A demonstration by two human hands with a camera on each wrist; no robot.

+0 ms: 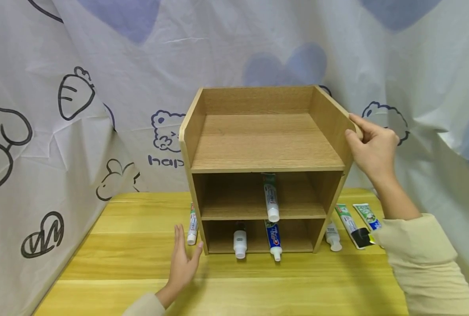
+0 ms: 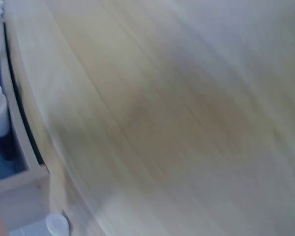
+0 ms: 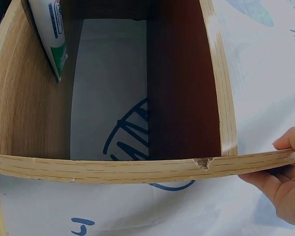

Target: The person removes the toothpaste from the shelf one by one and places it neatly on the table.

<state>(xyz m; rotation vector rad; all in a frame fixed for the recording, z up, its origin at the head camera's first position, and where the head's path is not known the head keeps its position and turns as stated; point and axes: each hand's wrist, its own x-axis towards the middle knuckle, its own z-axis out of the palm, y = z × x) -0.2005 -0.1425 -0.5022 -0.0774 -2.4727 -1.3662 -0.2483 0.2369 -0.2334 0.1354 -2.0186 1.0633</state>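
Note:
A wooden tabletop shelf (image 1: 266,142) with an open top tray and two lower compartments stands on the table. My right hand (image 1: 377,151) grips the upper edge of its right side panel, thumb inside; the right wrist view shows that hand (image 3: 285,189) pinching the panel edge (image 3: 137,169). Beside the shelf's lower left side, my left hand (image 1: 183,265) holds nothing, its fingers straight. A toothpaste tube (image 1: 271,199) lies in the middle compartment, cap outward. Below it are a white-capped bottle (image 1: 240,243) and a blue toothpaste tube (image 1: 274,239), both jutting past the front edge.
Left of the shelf lies another toothpaste tube (image 1: 193,226). On the right lie a white tube (image 1: 332,236), a green-ended tube (image 1: 347,219) and a green-and-blue tube (image 1: 366,216). A printed white curtain (image 1: 226,44) hangs behind the wooden table (image 1: 297,289).

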